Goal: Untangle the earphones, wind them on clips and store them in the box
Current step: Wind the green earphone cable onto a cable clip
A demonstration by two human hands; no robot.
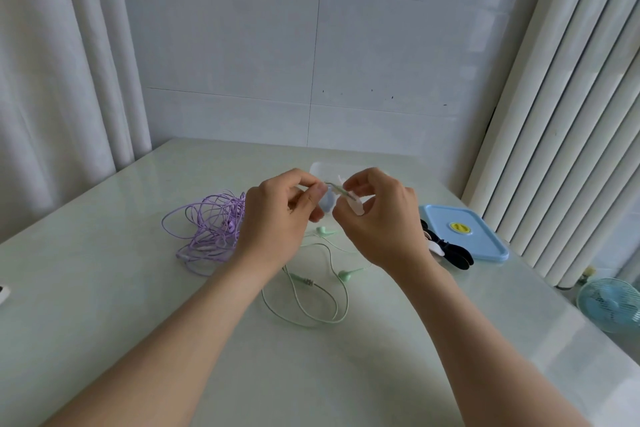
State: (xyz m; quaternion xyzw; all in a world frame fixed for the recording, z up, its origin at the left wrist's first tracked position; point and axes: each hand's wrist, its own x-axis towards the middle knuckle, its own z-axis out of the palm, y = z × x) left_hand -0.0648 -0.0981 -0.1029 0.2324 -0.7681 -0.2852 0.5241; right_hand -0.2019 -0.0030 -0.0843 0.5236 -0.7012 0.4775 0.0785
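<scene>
Both hands are raised above the middle of the table. My left hand pinches a stretch of the green earphone cable beside a pale blue clip. My right hand grips a white clip, and the green cable runs across it. The remaining green cable lies in loose loops on the table below my wrists, with two green earbuds showing. A tangled bundle of purple earphones lies to the left. A clear box is partly hidden behind my hands.
A blue lid with a yellow sticker lies at the right. Black and white clips sit beside it. A small blue fan stands beyond the table's right edge. Curtains hang left, and a white radiator stands right.
</scene>
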